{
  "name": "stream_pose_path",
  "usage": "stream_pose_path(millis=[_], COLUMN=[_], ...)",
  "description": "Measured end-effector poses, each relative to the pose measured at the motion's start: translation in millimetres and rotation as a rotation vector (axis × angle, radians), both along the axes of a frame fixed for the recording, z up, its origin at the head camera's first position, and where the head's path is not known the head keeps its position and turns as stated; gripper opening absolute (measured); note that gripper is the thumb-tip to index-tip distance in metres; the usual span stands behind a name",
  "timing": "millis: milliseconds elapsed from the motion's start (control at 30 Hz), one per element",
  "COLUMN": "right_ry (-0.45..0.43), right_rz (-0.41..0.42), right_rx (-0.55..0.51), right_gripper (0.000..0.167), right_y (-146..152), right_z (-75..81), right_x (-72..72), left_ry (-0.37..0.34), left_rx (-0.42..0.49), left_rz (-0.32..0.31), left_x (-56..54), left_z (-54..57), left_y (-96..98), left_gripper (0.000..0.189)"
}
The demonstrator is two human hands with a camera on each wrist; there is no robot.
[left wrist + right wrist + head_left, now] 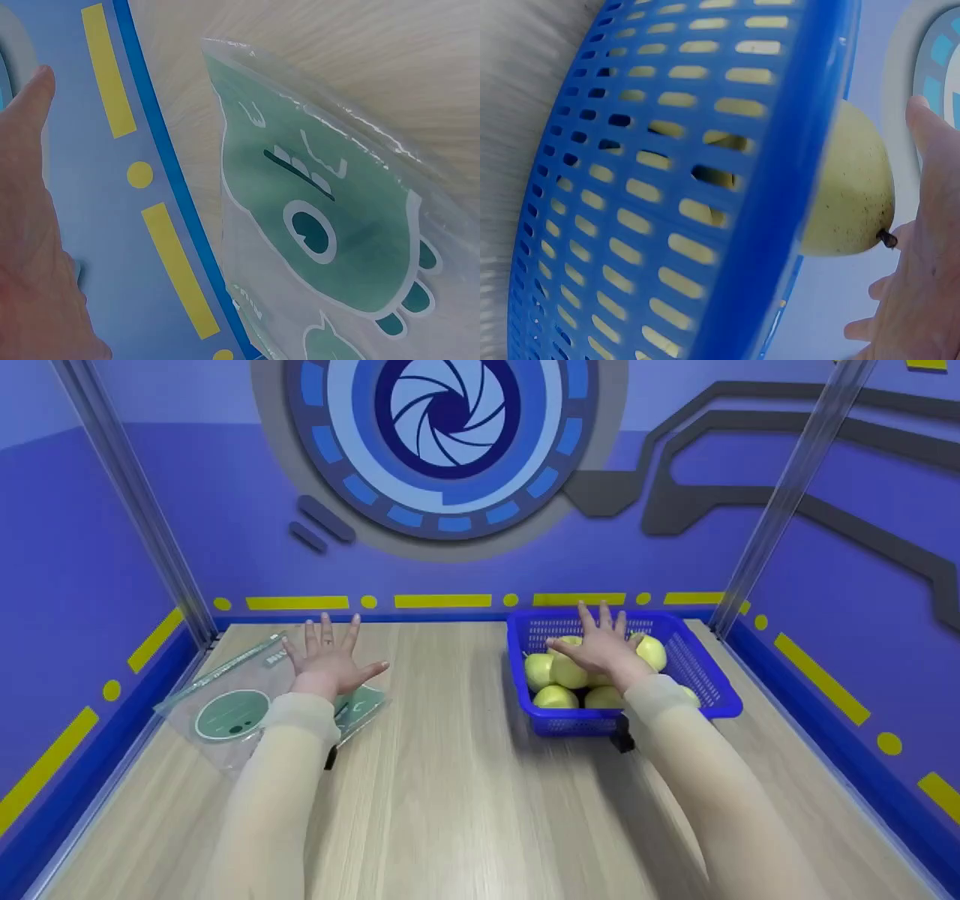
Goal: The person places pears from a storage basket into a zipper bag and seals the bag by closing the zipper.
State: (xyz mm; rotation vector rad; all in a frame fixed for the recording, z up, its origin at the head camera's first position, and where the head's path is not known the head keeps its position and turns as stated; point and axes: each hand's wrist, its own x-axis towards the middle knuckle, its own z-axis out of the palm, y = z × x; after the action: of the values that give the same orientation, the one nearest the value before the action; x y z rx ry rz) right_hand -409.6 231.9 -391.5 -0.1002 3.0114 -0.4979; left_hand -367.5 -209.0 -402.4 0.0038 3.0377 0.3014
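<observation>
My left hand [326, 666], fingers spread, hovers over a clear plastic zip bag [225, 757] with green printed patterns. The bag lies flat at the left of the table, and part of it is hidden under the hand and sleeve. In the left wrist view the bag [322, 217] shows a green cartoon print. My right hand [600, 649], also spread, is above a blue perforated basket [712, 706] that holds several yellow-green pears [556, 697]. Close up in the right wrist view, one speckled pear [851, 187] with a dark stem rises above the basket rim. Neither hand grips anything.
The wood-grain table [450, 780] has a blue patterned wall [225, 525] along its back and sides. Metal posts [780, 510] stand at the two rear corners. Each wrist carries a small black device [622, 735].
</observation>
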Motion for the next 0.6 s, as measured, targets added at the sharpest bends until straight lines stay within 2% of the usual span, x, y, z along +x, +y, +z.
stream_pose_path(millis=[267, 467, 600], right_ry=[-0.013, -0.025, 0.003], right_rz=[-0.035, -0.054, -0.082], right_rx=[-0.047, -0.096, -0.125], right_gripper=[0.115, 0.117, 0.109], right_y=[17, 33, 47], right_z=[4.9, 9.1, 12.6], right_x=[-1.2, -1.9, -1.9], left_ry=[-0.012, -0.007, -0.007], left_rx=[-0.01, 0.027, 0.085], left_rz=[-0.027, -0.052, -0.064], left_x=[-2.8, -6.8, -11.9], left_z=[-2.5, -3.6, -5.6], left_y=[17.1, 35.9, 53.6], left_gripper=[0.103, 0.103, 0.1])
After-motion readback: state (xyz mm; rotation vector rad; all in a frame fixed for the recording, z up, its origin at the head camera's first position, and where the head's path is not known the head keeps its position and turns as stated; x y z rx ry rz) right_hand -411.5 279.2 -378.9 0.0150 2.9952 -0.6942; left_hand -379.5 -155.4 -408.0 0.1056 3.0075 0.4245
